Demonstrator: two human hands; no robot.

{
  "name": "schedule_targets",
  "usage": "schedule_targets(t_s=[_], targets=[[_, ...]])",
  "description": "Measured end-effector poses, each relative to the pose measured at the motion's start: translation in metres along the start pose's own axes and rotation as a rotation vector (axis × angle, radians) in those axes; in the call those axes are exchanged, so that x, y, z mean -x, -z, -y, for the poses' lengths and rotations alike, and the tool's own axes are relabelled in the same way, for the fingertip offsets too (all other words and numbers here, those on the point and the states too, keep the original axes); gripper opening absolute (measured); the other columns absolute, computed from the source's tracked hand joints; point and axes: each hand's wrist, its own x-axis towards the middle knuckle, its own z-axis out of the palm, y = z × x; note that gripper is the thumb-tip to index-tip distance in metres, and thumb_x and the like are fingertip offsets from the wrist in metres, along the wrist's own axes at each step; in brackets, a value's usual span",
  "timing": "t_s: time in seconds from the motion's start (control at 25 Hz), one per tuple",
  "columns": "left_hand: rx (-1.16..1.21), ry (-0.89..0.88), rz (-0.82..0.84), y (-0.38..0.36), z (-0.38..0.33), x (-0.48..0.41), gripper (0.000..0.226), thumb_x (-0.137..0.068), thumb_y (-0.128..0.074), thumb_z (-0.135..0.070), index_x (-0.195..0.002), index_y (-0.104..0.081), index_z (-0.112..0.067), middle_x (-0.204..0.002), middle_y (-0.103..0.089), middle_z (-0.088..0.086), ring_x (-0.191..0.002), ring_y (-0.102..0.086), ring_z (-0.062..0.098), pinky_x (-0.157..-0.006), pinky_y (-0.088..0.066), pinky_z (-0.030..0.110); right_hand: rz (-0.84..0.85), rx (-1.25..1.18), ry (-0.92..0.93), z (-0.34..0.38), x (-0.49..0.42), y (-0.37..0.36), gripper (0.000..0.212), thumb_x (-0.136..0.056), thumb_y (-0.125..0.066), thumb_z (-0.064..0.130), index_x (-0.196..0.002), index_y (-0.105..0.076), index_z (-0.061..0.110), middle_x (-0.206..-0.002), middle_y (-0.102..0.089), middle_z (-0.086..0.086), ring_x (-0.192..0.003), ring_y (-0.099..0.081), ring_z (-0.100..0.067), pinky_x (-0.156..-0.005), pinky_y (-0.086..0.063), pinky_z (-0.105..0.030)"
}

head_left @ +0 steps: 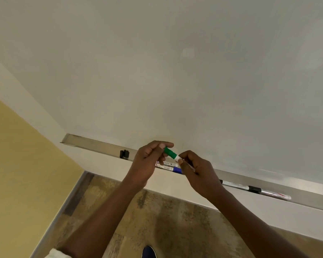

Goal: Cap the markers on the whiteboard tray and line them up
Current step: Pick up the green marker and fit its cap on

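Two hands: left hand (147,161), right hand (199,174). One green cap (170,153), held between them on one marker barrel (188,165). Two markers under the hands on the tray (93,144): one red-printed (159,164), one blue-capped (175,170). Two more markers at right: one black-tipped (235,184), one black-capped (270,193). One loose black cap (124,154). Five markers total. One shoe (149,252).

A single head-worn wide-angle camera looks forward and steeply down from close in front of the long metal whiteboard tray (93,145), which crosses the view slanting from upper left to lower right, with the white board surface (175,71) above it and the mottled brown floor (166,216) below it.
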Motion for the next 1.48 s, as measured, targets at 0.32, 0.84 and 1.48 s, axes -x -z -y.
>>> schedule_targets(t_s=[0.32,0.84,1.48], targets=[[1.045,0.573,0.363,-0.048,-0.009,0.02,0.109,-0.072,-0.052,-0.084,-0.137,-0.05,0.004,-0.133,-0.051,0.03,-0.13,-0.051,0.041,-0.117,-0.032,0.056,-0.063,-0.088,0.127,0.033,0.011,-0.012,0.013,-0.102,-0.044,0.032,-0.102,-0.056,0.027,-0.07,-0.063,0.013,-0.067,-0.064,-0.002,-0.049,-0.042,-0.011],[0.898,0.607,0.117,-0.058,0.022,-0.005,0.085,-0.076,-0.047,-0.077,-0.106,-0.067,0.0,-0.107,-0.064,0.021,-0.108,-0.062,0.034,-0.108,-0.046,0.048,-0.053,-0.001,0.102,0.001,-0.001,-0.028,0.018,-0.103,-0.041,0.031,-0.112,-0.055,0.025,-0.082,-0.063,0.012,-0.069,-0.061,-0.006,-0.056,-0.049,-0.025],[-1.206,0.105,0.184,0.025,0.179,0.025,0.08,-0.095,-0.014,-0.068,-0.158,0.008,-0.024,-0.166,0.018,0.004,-0.153,0.018,0.023,-0.126,-0.001,0.045,0.076,0.755,-0.096,-0.134,-0.024,-0.027,0.032,-0.092,-0.057,0.022,-0.123,-0.061,0.023,-0.112,-0.067,-0.004,-0.098,-0.061,-0.025,-0.082,-0.05,-0.037]])
